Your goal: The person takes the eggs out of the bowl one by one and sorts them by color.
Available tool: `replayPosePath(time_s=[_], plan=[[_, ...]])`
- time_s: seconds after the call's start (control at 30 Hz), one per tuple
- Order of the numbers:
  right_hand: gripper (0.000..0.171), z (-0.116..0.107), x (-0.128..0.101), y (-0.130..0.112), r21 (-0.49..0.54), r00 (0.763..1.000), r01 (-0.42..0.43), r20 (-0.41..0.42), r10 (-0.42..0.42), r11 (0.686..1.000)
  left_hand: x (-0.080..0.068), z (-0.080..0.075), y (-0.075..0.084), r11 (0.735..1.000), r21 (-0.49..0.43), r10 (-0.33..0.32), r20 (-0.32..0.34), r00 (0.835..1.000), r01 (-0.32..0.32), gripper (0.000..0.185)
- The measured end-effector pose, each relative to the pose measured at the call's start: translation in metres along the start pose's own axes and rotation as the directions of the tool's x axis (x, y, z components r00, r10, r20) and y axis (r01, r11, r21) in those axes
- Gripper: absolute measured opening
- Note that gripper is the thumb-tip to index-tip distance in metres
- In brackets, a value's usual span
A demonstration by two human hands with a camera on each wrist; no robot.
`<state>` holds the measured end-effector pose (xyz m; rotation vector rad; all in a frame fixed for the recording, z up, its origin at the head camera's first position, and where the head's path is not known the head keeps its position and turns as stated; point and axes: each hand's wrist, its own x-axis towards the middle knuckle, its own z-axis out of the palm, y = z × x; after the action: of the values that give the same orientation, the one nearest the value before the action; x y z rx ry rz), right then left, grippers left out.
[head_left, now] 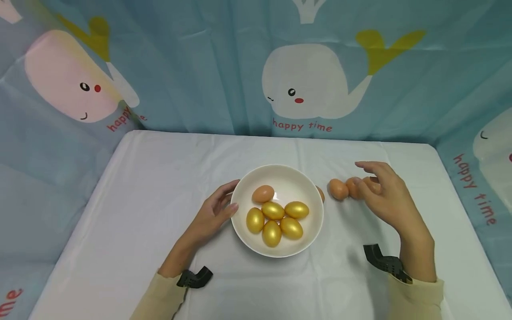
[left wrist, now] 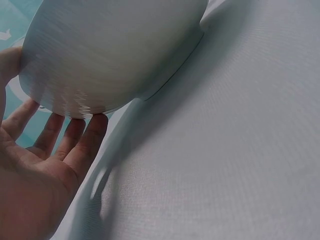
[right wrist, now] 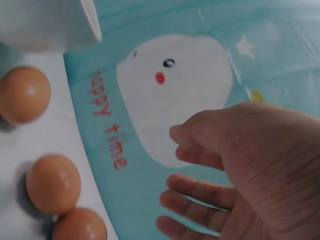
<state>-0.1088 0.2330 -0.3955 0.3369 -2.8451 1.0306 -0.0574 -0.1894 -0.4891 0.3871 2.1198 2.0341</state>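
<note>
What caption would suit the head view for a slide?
Left hand steadies a white bowl of gold eggs; right hand hovers over brown eggs on the table.

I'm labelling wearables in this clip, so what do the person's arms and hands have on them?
Both hands are bare: the left hand and right hand show no gloves, rings or watch. Each forearm wears a pale cream long sleeve ending at the wrist. A small black angular camera mount sits at the left wrist, and a similar black mount sits at the right. No cables show.
</note>
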Motion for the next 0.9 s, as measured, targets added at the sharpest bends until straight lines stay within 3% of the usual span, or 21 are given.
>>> replayPosePath(time_s=[0.27, 0.47, 0.7, 0.9], plan=[[0.038, 0.009, 0.011, -0.032, 0.083, 0.972, 0.225, -0.084, -0.218, 0.971, -0.004, -0.001, 0.002, 1.000, -0.023, -0.001, -0.010, 1.000, 0.001, 0.061], [0.040, 0.014, 0.015, -0.050, 0.147, 0.957, 0.288, 0.000, -0.291, 0.946, 0.000, 0.003, 0.002, 0.999, -0.033, -0.005, 0.005, 1.000, 0.005, 0.061], [0.037, 0.024, 0.021, -0.064, 0.144, 0.942, 0.316, 0.068, -0.328, 0.938, 0.001, 0.005, 0.002, 0.999, -0.048, -0.018, 0.005, 1.000, 0.019, 0.060], [0.034, 0.035, 0.031, -0.082, 0.120, 0.907, 0.374, 0.160, -0.390, 0.920, -0.002, 0.003, 0.004, 0.999, -0.035, -0.018, -0.004, 1.000, 0.018, 0.060]])
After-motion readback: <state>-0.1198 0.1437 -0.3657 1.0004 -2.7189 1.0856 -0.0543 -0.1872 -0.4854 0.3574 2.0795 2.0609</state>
